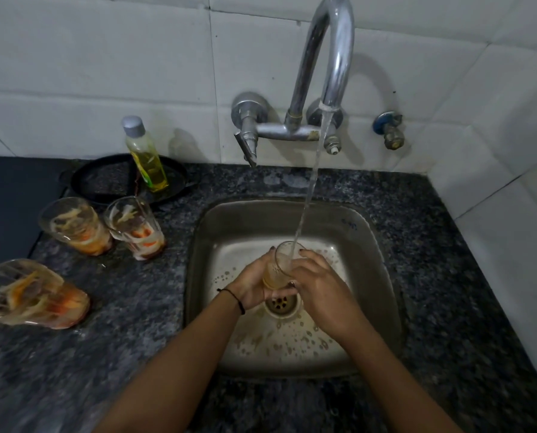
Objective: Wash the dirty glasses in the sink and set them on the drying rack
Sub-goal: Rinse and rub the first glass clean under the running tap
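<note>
Over the steel sink point(370, 245) I hold a clear glass point(279, 267) upright between both hands, above the drain point(281, 304). My left hand point(254, 282) wraps its left side and my right hand point(320, 282) its right side. A stream of water point(311, 189) from the tap point(329, 57) runs into the glass, which holds yellowish water. Three dirty glasses with orange and white residue stand on the counter to the left: one point(73, 226), a second point(136, 228) beside it, and a third point(29, 295) nearer me. No drying rack is visible.
A bottle of yellow dish liquid point(145, 154) stands in a black pan point(104, 182) at the back left. A dark mat point(8, 207) covers the far left. Speckled granite counter point(448, 276) surrounds the sink. Tiled walls close the back and right. A small valve point(390, 129) sticks out by the tap.
</note>
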